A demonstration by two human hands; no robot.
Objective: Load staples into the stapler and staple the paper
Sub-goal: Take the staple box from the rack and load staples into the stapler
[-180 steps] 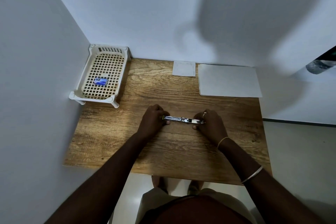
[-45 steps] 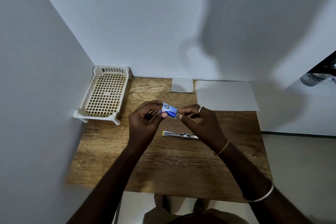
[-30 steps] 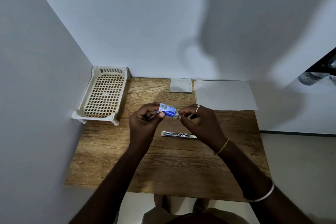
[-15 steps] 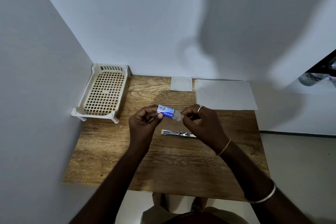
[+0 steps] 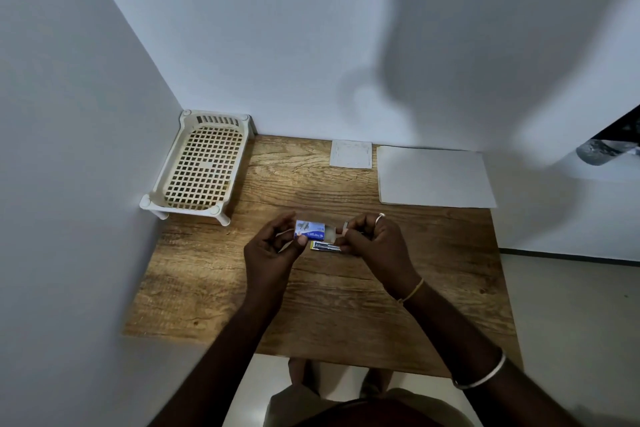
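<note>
Staple box [image 5: 310, 231] sits gripped in left hand [image 5: 272, 255]; right hand [image 5: 379, 243] pinches small pale piece [image 5: 346, 226].

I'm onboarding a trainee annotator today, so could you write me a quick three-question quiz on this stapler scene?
1. True or false: the paper lies flat on the table.
2. Fill in: the staple box is held by the ___ hand.
3. The stapler lies: A) on the paper B) on the table C) inside the staple box.

Key: 1 true; 2 left hand; 3 B.
</note>
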